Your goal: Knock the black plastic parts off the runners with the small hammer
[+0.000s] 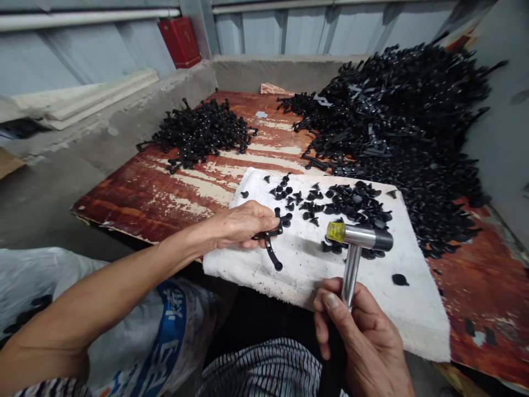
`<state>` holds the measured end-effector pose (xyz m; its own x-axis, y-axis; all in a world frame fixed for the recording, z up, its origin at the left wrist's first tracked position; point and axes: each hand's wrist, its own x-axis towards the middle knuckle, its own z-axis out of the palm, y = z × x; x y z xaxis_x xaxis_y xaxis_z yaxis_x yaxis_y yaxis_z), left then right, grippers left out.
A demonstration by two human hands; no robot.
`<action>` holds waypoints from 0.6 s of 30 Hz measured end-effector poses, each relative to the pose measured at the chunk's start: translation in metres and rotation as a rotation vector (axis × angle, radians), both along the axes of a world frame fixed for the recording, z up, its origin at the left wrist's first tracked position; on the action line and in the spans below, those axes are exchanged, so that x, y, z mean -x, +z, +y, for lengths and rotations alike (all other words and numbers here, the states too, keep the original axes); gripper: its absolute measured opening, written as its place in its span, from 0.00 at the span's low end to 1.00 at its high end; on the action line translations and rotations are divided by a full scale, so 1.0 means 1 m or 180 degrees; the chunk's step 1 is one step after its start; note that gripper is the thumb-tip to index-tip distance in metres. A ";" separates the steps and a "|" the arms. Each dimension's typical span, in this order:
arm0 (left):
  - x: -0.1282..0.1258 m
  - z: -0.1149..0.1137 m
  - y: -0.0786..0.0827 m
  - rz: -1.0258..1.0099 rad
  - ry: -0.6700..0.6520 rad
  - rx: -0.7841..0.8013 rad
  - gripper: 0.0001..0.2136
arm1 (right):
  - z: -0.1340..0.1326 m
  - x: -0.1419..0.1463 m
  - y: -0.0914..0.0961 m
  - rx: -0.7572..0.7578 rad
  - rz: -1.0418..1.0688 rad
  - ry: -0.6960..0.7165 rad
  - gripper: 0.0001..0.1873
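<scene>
Left hand (246,223) has thumb and fingers pinched tight on a black forked part (273,255), over the left side of a white cloth (297,278). Right hand (367,342) has its fingers wrapped round a hammer (359,236) by the metal handle, head up. Around them: plastic bag (136,331), smallish black pile (206,132), loose black pieces (355,203) partly blocked by the hammer, then one huge black heap (392,116).

The central strap (271,252) is black, the cloth (297,270) white. Right of centre, the hammer (359,236) is silver with yellow and black ends. The board (194,190) is red-brown, streaked cream; the bottom-centre garment (264,369) is striped.
</scene>
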<state>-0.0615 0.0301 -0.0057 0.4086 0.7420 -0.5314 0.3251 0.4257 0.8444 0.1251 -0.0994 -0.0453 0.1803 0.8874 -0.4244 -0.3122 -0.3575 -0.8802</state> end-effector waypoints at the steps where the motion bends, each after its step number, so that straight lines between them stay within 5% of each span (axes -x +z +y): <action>1: 0.000 0.000 0.000 0.0014 0.0004 -0.0001 0.17 | 0.000 0.000 0.000 -0.0004 -0.0014 -0.0007 0.17; 18: 0.003 0.002 -0.006 0.0256 -0.0109 -0.0222 0.16 | 0.000 -0.001 0.001 0.0013 -0.0007 0.0011 0.19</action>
<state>-0.0642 0.0320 -0.0113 0.3924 0.7647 -0.5111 0.4064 0.3543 0.8422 0.1259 -0.0992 -0.0438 0.1780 0.8862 -0.4277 -0.3090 -0.3623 -0.8793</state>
